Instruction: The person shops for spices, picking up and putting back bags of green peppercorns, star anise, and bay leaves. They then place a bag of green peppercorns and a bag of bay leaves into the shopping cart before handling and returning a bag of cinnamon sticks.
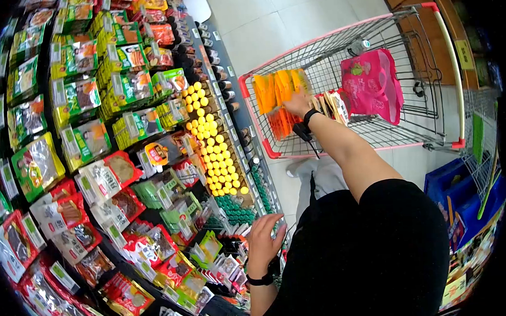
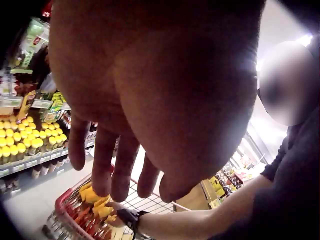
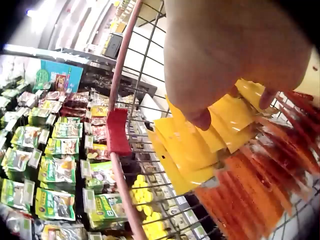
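Observation:
My right hand (image 1: 297, 104) reaches down into the shopping cart (image 1: 317, 69), over a row of yellow packets (image 1: 272, 88). In the right wrist view, the thumb and fingertips come down around the tops of the yellow packets (image 3: 192, 145), with packet film between them. Orange-red packets (image 3: 250, 190) stand upright in a row right beside these. My left hand (image 1: 263, 240) holds nothing and hovers beside the shelf edge, fingers loosely extended. Its palm and hanging fingers fill much of the left wrist view.
A pink bag (image 1: 372, 86) and a clear bottle (image 1: 359, 48) lie farther back in the cart. Shelves of hanging snack packs (image 1: 78, 98) and yellow-capped bottles (image 1: 215, 154) line the left. Blue crates (image 1: 467, 198) stand at right.

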Action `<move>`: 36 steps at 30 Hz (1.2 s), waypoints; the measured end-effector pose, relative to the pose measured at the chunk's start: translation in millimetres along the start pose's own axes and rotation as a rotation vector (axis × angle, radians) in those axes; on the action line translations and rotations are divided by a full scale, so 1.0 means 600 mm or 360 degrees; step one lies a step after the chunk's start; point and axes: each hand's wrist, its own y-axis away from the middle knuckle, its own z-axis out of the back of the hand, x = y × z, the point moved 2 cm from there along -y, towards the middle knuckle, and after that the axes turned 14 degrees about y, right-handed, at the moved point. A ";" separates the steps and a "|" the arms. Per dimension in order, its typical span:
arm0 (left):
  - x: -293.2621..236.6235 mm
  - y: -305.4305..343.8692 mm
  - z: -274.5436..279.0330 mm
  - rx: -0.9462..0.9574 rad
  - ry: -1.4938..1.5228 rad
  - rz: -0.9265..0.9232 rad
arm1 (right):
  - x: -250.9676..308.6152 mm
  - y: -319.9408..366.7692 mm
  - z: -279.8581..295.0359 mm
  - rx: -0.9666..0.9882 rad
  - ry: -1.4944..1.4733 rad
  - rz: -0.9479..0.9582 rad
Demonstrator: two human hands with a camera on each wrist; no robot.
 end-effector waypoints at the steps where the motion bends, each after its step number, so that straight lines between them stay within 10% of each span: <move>1: 0.001 0.005 -0.003 -0.0037 0.0015 0.0003 | -0.003 0.005 0.008 0.0001 -0.0041 0.0028; 9: 0.005 0.053 -0.042 -0.0158 0.0214 0.0064 | -0.068 -0.038 -0.020 -0.0577 -0.0252 -0.0270; 21: 0.109 0.171 -0.069 -0.0478 0.0158 -0.0234 | 0.075 0.097 0.028 0.0394 -0.1788 0.0033; 26: 0.227 0.234 -0.075 -0.0577 0.1005 0.0155 | 0.264 0.297 -0.002 0.1238 -0.1381 0.0364; 30: 0.357 0.317 -0.071 -0.1625 0.2273 0.0195 | 0.370 0.500 -0.049 0.2028 -0.1117 0.0909; 34: 0.346 0.413 -0.047 -0.1445 0.3096 -0.0260 | 0.425 0.629 -0.083 0.2396 -0.0908 0.1018; 35: 0.425 0.416 -0.091 -0.0185 0.4187 -0.1160 | 0.430 0.645 -0.101 0.2442 -0.0863 0.1039; 36: 0.392 0.432 -0.087 -0.0688 0.3793 -0.0463 | 0.437 0.659 -0.113 0.2540 -0.0857 0.1044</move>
